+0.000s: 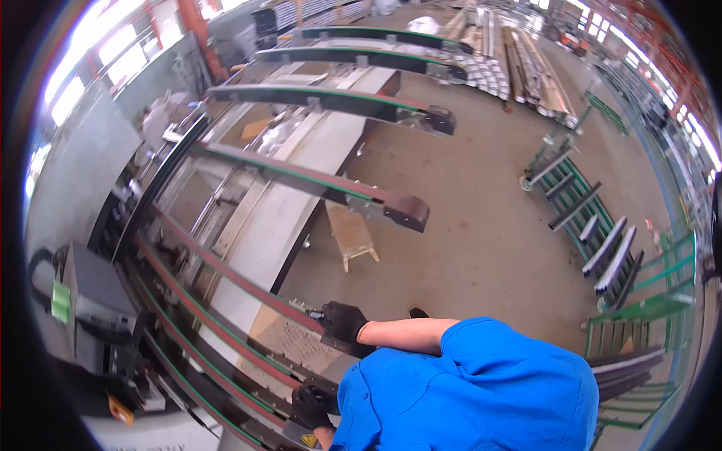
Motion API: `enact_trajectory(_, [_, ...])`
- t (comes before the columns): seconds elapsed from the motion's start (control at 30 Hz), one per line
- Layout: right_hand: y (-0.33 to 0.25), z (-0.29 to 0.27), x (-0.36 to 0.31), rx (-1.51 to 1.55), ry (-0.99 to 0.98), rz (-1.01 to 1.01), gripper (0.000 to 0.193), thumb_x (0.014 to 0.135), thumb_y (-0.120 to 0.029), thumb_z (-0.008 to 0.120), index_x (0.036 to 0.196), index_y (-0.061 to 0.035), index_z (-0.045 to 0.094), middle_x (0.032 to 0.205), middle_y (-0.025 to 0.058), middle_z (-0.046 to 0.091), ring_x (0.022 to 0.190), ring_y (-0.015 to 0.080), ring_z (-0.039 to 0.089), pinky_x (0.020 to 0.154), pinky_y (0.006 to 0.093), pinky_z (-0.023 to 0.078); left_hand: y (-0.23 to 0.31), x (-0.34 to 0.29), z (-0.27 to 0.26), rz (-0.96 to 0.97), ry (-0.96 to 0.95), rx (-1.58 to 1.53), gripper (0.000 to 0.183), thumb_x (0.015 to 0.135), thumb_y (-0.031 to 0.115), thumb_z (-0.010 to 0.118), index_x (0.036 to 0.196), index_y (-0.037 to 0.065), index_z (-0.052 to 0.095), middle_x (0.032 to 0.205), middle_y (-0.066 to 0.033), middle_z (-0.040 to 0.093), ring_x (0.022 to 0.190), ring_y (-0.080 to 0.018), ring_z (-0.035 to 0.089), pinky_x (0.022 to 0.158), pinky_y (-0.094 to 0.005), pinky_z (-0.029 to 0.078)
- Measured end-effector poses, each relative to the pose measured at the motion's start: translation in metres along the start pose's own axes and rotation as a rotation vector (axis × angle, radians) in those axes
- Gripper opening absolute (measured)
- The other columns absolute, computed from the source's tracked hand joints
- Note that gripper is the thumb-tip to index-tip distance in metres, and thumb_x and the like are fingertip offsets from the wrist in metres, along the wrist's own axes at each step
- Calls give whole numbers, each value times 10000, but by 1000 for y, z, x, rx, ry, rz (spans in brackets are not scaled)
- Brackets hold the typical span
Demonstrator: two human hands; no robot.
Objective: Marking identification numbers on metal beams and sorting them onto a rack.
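Observation:
My right hand (344,322), in a black glove, is closed at the end of a long dark support arm (252,288) with a green edge strip. A small metallic piece (316,313) shows by its fingertips; what the fingers grip is mostly hidden. Lower down, close to my body, my left hand (310,407), also black-gloved, rests by the end of a neighbouring arm (282,373). Its fingers blend into the dark metal there. Between and under these arms lies a brownish board (289,338) with dark marks.
More arms (323,180) jut out beyond my right hand over a pale beam (263,225). A wooden stool (352,233) stands on the floor. A grey machine box (98,289) is at the left. Green racks with dark profiles (579,203) stand at the right, stacked long bars (526,68) far off.

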State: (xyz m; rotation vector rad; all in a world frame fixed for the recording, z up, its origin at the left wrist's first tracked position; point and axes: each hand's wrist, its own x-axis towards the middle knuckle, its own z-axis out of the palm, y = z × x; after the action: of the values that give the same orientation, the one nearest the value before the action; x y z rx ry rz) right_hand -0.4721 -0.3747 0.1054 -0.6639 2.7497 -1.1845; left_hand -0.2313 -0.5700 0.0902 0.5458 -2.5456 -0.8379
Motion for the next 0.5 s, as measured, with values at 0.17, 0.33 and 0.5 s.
enact_trajectory(0.17, [1, 10, 2, -52, -26, -41, 235, 947, -337, 634, 1012, -122, 706, 1020, 185, 705, 953, 423, 684, 803, 518, 557, -18, -9, 0, 157, -129, 309, 151, 947, 180, 600, 996, 76, 697, 1000, -153, 709, 905, -344, 718, 766, -445, 584])
enact_trajectory(0.33, [6, 18, 5, -8, 48, -55, 244, 981, -342, 634, 991, -102, 677, 969, 197, 696, 878, 446, 682, 747, 535, 546, 14, -9, -7, -223, -85, -56, 164, 973, 213, 614, 1023, 92, 713, 980, -141, 724, 885, -347, 732, 743, -443, 583])
enact_trajectory(0.5, [10, 19, 5, 5, 65, -59, 251, 993, -337, 639, 984, -87, 662, 991, 207, 692, 884, 445, 684, 733, 534, 541, 28, -3, -11, -469, -45, -297, 210, 1013, 243, 601, 1040, 83, 733, 946, -148, 741, 864, -352, 744, 735, -437, 582])
